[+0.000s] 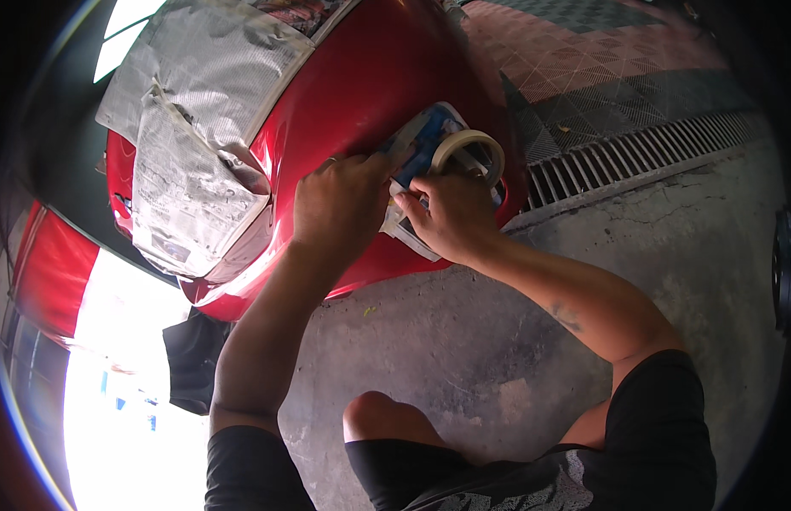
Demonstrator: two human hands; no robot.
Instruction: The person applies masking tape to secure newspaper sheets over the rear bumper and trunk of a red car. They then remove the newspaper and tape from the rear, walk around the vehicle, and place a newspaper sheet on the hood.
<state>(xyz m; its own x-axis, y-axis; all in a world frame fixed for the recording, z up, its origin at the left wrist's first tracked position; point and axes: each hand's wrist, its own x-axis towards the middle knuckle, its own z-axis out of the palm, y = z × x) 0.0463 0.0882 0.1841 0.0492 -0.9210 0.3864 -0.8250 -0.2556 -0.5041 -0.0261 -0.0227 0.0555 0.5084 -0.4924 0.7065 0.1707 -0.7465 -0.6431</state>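
Note:
A printed blue and white sheet [429, 128] lies against the red car bumper [361, 102], a pale strip along its lower edge. My left hand [340, 204] is at the sheet's left side, fingers closed and bent over its edge; whatever they pinch is hidden. On the right, my right hand [453, 213] is closed, thumb and forefinger together low on the sheet. A roll of masking tape [496, 155] rests at the back of this hand's fingers, which appear to grip it. The fingers partly cover the roll's lower side.
Newspaper [204, 196] edged with tape covers the car's left part. A drain grate [617, 166] runs along the concrete floor [514, 341], with grey and reddish floor tiles [583, 64] beyond. My knee [382, 417] is below the bumper. A dark round object [785, 272] stands at the far right.

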